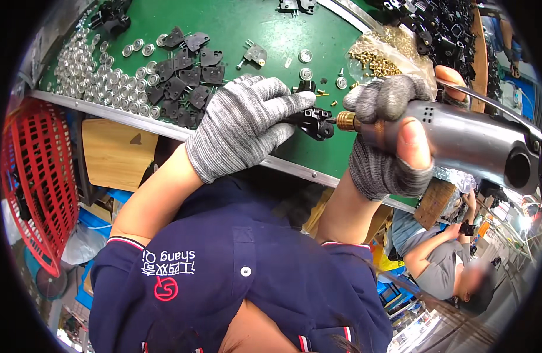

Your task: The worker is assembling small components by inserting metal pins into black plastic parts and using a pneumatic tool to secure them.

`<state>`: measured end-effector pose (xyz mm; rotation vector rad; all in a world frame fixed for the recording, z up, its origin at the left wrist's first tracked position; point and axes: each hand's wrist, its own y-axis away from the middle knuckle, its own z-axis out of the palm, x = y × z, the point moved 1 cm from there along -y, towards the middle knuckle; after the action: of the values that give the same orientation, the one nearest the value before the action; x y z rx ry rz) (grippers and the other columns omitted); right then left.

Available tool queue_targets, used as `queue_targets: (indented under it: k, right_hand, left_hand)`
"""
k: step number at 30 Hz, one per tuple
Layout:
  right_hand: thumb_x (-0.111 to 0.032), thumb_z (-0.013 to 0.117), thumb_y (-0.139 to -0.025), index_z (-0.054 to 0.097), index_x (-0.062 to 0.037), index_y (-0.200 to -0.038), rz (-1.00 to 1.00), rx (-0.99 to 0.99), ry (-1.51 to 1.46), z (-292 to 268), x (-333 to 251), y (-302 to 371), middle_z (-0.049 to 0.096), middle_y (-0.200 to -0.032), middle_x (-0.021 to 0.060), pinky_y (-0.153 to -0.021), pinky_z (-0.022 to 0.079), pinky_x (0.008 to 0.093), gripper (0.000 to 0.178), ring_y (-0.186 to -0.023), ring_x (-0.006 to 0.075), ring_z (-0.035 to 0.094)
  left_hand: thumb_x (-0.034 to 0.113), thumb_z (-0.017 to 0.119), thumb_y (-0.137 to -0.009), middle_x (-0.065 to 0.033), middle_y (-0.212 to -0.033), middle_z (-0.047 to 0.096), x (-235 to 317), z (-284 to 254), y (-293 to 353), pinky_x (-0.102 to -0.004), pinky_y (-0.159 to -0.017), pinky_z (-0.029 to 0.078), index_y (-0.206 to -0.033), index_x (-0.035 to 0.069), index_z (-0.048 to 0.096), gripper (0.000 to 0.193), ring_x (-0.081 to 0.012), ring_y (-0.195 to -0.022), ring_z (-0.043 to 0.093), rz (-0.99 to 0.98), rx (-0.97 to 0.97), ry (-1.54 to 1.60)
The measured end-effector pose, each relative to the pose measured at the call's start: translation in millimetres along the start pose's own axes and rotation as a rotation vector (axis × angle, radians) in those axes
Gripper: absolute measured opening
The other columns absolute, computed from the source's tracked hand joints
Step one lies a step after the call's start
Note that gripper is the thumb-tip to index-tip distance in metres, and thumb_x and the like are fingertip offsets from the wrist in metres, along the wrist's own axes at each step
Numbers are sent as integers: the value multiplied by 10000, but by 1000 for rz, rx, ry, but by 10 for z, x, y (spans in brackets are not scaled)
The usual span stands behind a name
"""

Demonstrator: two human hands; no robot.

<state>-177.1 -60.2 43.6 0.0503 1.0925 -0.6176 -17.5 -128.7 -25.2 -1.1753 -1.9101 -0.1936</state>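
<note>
My left hand (247,120), in a grey knit glove, lies over the near edge of the green bench. Its fingers are closed on a small black plastic part (314,120), pressing it against the bench top. In my right hand (394,112), gloved but with bare thumb and fingertip, is a dark power screwdriver (459,138). The screwdriver lies nearly level, and its brass-coloured nose (346,121) points left at the black part. The bit reaches the part's right side; whether it sits on a screw is too small to tell.
Left of my left hand lie many black plastic pieces (188,76) and silver wheels (115,88). Brass screws (371,63) spill from a clear bag at the far right, near a heap of black parts (438,29). A red basket (44,176) stands left; another person (441,265) sits right.
</note>
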Motion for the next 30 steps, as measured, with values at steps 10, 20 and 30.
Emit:
queue_targets:
  k: [10,20,30]
  right_hand:
    - [-146,741,-812,308,-105,-1420,-143,-41,366,-88,15,77,511,-780,81,-641,496,418,748,-632,207,522]
    - [-126,740,-787,338,-100,-1385,5,-44,102,-31,114,34,513,-780,87,-619,513,431,721,-639,226,549]
    - [-86,718,-772,345,-55,-1360,-211,41,310,-211,151,-66,556,-815,118,-654,575,444,696,-656,248,584]
  left_hand:
    - [139,766,-751,-96,-970,647,-36,7,-11,-407,-775,520,-1225,97,677,484,-306,-871,626,46,-11,-34]
    - [153,756,-768,-105,-971,640,-50,1,2,-403,-766,518,-1251,103,661,495,-312,-854,627,92,11,-104]
    - [154,746,-779,-95,-991,638,-80,-7,30,-403,-780,519,-1270,117,658,500,-304,-871,623,46,-5,-48]
